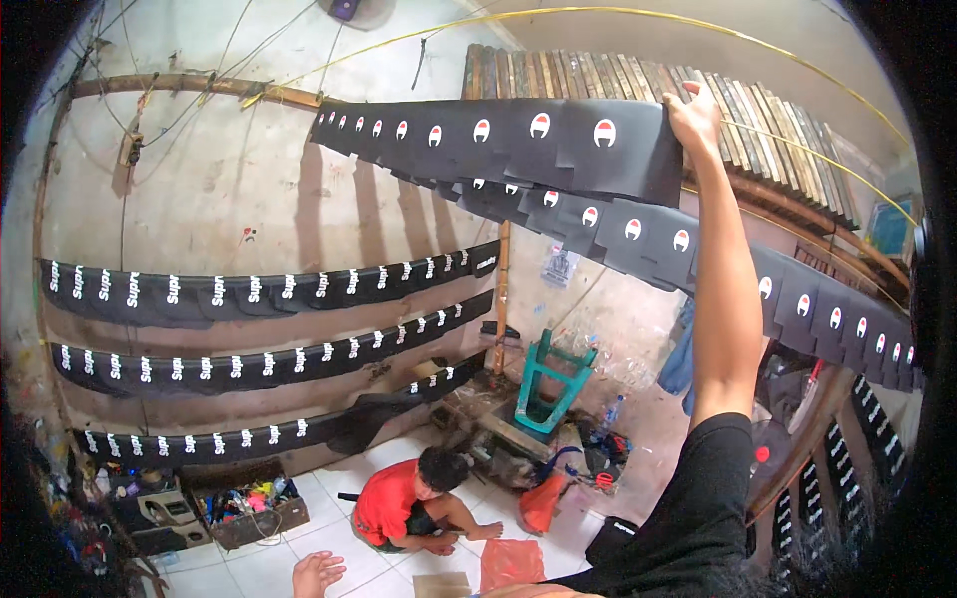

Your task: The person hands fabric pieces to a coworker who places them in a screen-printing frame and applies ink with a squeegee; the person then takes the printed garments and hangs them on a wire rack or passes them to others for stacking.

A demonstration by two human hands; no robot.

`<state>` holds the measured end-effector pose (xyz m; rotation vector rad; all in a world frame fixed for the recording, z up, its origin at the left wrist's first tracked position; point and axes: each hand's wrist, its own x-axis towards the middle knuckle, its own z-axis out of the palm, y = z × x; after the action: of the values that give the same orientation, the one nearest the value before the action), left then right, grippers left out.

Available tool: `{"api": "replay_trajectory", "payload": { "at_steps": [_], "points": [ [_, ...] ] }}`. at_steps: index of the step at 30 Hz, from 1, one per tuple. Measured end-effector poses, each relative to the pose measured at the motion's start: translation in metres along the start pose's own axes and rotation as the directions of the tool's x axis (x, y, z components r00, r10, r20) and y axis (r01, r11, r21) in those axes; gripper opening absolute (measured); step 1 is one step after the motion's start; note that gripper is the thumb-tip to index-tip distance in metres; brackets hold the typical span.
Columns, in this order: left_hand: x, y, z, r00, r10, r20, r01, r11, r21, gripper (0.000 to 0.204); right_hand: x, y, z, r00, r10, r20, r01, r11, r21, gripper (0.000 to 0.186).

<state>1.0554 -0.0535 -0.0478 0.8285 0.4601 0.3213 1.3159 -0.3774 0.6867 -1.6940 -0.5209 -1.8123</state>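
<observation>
My right hand (695, 118), raised high on a stretched arm, pinches the upper right corner of a black fabric panel (638, 164). The panel bears a small red-and-white oval emblem. It ends a row of similar overlapping black panels (454, 149) running away to the far left. A second row of emblem panels (658, 244) hangs just below and passes behind my forearm. My left hand (319, 575) is low at the bottom edge, fingers loosely curled and apart, holding nothing. The exact grip of my right fingertips is partly hidden.
A person in a red shirt (391, 503) sits on the tiled floor below. Three rows of black white-lettered panels (269, 289) line the left wall. A green stool (553, 384), a box of clutter (254, 508) and stacked wooden frames (598, 90) stand around. Yellow cord (558, 12) crosses overhead.
</observation>
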Motion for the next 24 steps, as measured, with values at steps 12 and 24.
{"api": "replay_trajectory", "payload": {
  "at_steps": [12,24],
  "points": [
    [-0.040,-0.037,-0.010,0.995,0.094,-0.022,-0.092,0.991,0.094,0.033,-0.178,0.055,0.001,0.839,-0.243,-0.488,0.366,0.914,0.173,0.022],
    [-0.394,-0.364,-0.307,-0.030,-0.232,-0.972,0.612,0.765,-0.202,0.027,-0.873,-0.225,-0.131,-0.482,-0.773,0.413,-0.845,0.534,0.014,0.020]
  ]
}}
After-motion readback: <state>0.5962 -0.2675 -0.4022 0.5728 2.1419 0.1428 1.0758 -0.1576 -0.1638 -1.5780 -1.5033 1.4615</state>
